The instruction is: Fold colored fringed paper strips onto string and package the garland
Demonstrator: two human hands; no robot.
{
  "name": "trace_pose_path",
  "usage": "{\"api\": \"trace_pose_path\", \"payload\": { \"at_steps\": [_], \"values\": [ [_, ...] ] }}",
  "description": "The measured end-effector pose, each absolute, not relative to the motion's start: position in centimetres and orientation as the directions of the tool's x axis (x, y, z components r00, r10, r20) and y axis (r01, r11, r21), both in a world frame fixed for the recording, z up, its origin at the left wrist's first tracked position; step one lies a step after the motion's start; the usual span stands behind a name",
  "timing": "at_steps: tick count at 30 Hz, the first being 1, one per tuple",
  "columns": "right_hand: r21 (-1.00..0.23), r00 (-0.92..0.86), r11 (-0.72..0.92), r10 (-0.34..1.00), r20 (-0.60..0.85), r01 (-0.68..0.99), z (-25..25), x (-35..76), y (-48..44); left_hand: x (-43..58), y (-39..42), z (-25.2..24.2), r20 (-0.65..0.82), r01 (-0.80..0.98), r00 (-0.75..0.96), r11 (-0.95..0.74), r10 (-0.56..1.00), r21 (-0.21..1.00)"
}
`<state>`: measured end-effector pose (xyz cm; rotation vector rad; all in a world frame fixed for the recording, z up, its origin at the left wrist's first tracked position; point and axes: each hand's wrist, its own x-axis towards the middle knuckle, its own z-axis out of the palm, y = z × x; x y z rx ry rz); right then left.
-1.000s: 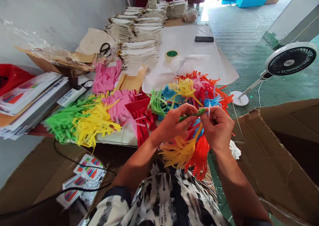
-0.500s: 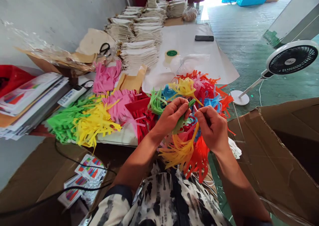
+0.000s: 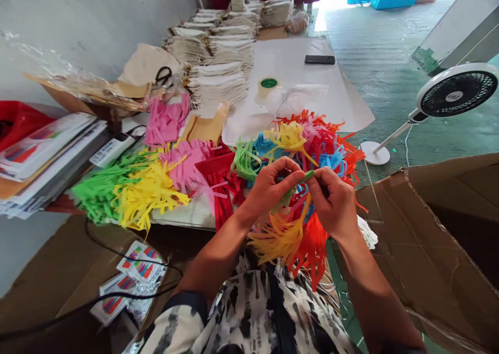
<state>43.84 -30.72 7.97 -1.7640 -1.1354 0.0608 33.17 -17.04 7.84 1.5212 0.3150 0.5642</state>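
Note:
My left hand point(image 3: 268, 187) and my right hand point(image 3: 331, 200) meet in front of me, both pinched on a rolled green paper strip point(image 3: 306, 176). Below the hands hangs a bunch of fringed paper tassels, yellow point(image 3: 278, 237) and red-orange point(image 3: 312, 252). Behind my hands lies a heap of finished tassels point(image 3: 307, 141) in yellow, blue, red, pink and green. To the left lie flat fringed sheets: green point(image 3: 95, 187), yellow point(image 3: 150, 193), pink point(image 3: 166, 120) and red point(image 3: 218, 180).
A white table sheet point(image 3: 296, 68) carries a tape roll point(image 3: 268, 85), a black phone point(image 3: 319, 60) and stacks of cream bags point(image 3: 218, 81). Scissors point(image 3: 163, 76) lie at the left. A white fan point(image 3: 448, 99) stands on the right floor, beside an open cardboard box point(image 3: 440, 239).
My hands drew apart and the left turned the green strip upright, then they came together again with the strip held level between them.

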Motion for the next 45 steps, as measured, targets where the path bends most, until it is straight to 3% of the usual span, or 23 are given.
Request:
{"api": "trace_pose_path", "payload": {
  "at_steps": [5, 22, 27, 37, 42, 45],
  "values": [
    [-0.746, 0.555, -0.069, 0.714, 0.427, 0.662, 7.9, 43.9, -30.8, 33.2, -17.3, 7.6, 0.079, -0.121, 0.837, 0.043, 0.542, 0.992],
    [-0.811, 0.589, -0.025, 0.701, 0.402, 0.584, 6.9, 44.5, -31.3, 32.6, -17.1, 8.1, 0.156, -0.203, 0.866, 0.048, 0.476, 0.978],
    [-0.818, 0.559, -0.005, 0.732, 0.39, 0.576, 7.0, 44.6, -31.3, 32.7, -17.1, 8.3, 0.173, -0.221, 0.836, 0.031, 0.521, 0.975],
    [-0.896, 0.487, 0.038, 0.829, 0.276, 0.443, 7.1, 45.1, -31.7, 31.9, -16.8, 8.9, 0.0, -0.049, 0.877, 0.09, 0.48, 0.995],
    [-0.916, 0.518, 0.04, 0.815, 0.261, 0.399, 7.3, 45.2, -31.7, 31.8, -16.4, 9.1, 0.067, -0.099, 0.906, 0.055, 0.418, 0.994],
    [-0.913, 0.515, 0.034, 0.817, 0.26, 0.407, 7.2, 45.3, -31.9, 31.8, -15.8, 9.2, 0.179, -0.165, 0.912, -0.07, 0.368, 0.984]
  ]
}}
